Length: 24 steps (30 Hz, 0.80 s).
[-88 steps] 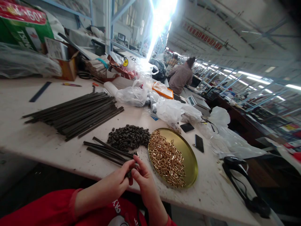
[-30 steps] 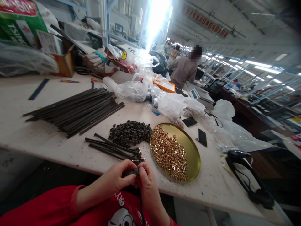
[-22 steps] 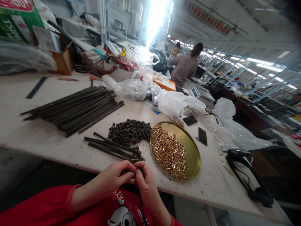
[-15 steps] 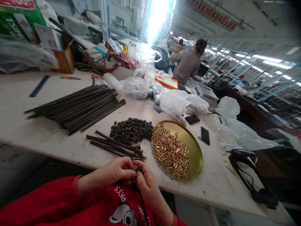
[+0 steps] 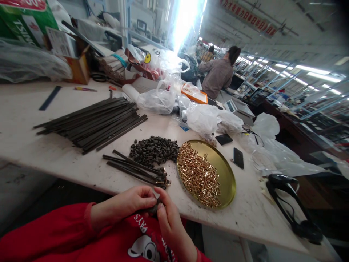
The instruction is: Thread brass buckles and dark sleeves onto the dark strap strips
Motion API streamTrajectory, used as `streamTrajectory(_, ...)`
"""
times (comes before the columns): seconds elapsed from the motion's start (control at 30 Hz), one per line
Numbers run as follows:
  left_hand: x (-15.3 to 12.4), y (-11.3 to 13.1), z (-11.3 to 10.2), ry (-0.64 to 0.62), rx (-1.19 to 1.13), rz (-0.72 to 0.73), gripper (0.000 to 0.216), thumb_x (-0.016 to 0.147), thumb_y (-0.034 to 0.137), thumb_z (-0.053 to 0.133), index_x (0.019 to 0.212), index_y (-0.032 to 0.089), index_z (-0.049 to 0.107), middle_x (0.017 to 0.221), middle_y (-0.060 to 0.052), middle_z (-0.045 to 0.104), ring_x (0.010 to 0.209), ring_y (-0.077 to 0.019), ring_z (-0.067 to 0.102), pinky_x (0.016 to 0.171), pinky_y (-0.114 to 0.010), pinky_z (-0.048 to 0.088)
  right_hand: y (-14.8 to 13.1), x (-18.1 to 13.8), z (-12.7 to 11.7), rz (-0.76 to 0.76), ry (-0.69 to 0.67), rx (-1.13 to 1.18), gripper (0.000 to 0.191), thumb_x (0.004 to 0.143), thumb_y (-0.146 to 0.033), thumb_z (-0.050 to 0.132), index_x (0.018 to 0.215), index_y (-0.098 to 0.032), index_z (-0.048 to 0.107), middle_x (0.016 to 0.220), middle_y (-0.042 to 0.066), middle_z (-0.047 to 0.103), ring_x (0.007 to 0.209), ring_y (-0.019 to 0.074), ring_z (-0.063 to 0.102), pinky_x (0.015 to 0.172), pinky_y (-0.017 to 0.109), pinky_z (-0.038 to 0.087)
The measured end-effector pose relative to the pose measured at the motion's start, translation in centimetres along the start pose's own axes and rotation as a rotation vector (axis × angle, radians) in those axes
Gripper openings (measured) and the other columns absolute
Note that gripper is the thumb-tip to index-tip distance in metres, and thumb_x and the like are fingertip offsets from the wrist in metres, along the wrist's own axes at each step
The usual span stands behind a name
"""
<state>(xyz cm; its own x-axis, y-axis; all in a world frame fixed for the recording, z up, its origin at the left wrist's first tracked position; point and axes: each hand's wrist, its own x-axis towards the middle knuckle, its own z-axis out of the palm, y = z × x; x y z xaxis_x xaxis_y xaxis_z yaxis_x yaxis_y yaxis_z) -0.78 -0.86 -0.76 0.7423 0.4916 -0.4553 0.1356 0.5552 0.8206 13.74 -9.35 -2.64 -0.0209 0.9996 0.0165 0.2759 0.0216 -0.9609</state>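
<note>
In front of my red top, my left hand [image 5: 136,199] and my right hand [image 5: 168,214] meet, both closed on a narrow dark strap [image 5: 154,209]. Fingers cover much of it, and its lower part runs down past my right wrist. Just beyond my hands lie several dark straps [image 5: 131,170] with gold buckles at their right ends. Behind these is a heap of small dark loops [image 5: 154,150]. To its right a round gold tray [image 5: 227,182] holds a pile of gold buckles [image 5: 197,176].
A large stack of dark strips [image 5: 92,122] lies at the left of the table [image 5: 68,163]. Plastic bags [image 5: 201,118] crowd the back. At the right are a phone [image 5: 238,158], a scale [image 5: 238,109] and a black frame-like object [image 5: 294,207]. Another person [image 5: 218,74] works farther off.
My fingers have shifted on the strap, and the right hand has turned a little. The whole view has moved slightly; the things on the table lie as before.
</note>
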Motion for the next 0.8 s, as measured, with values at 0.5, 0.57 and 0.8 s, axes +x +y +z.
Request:
streamTrajectory(0.5, -0.8, -0.2, 0.8, 0.176, 0.629, 0.201, 0.010, 0.074, 0.020, 0.052, 0.079, 0.016, 0.060, 0.078, 0.000, 0.065, 0.075, -0.0164, 0.058, 0.069, -0.025, 0.045, 2.2, -0.4, 1.7, -0.043, 0.247, -0.101, 0.039, 0.092, -0.026, 0.035, 0.130, -0.020, 0.041, 0.133, 0.007, 0.048, 0.124, 0.0179, 0.042, 0.102, 0.036, 0.038)
streamTrajectory(0.57, -1.0, -0.1, 1.0, 0.168, 0.724, 0.211, 0.013, 0.076, 0.018, 0.051, 0.084, 0.017, 0.061, 0.084, -0.001, 0.067, 0.080, -0.0171, 0.059, 0.073, -0.026, 0.045, 2.7, -0.5, 2.0, -0.058, 0.252, -0.137, 0.039, 0.092, -0.026, 0.035, 0.130, -0.020, 0.041, 0.133, 0.007, 0.048, 0.123, 0.0178, 0.043, 0.101, 0.036, 0.040)
streamTrajectory(0.8, 0.6, -0.3, -0.6, 0.201, 1.218, 0.375, 0.015, 0.083, 0.015, 0.052, 0.095, 0.016, 0.060, 0.094, -0.006, 0.067, 0.088, -0.0199, 0.061, 0.081, -0.030, 0.046, 2.7, 2.6, 1.7, -0.095, 0.263, -0.283, 0.036, 0.092, -0.024, 0.030, 0.123, -0.016, 0.046, 0.117, 0.011, 0.060, 0.108, 0.0194, 0.056, 0.090, 0.037, 0.047)
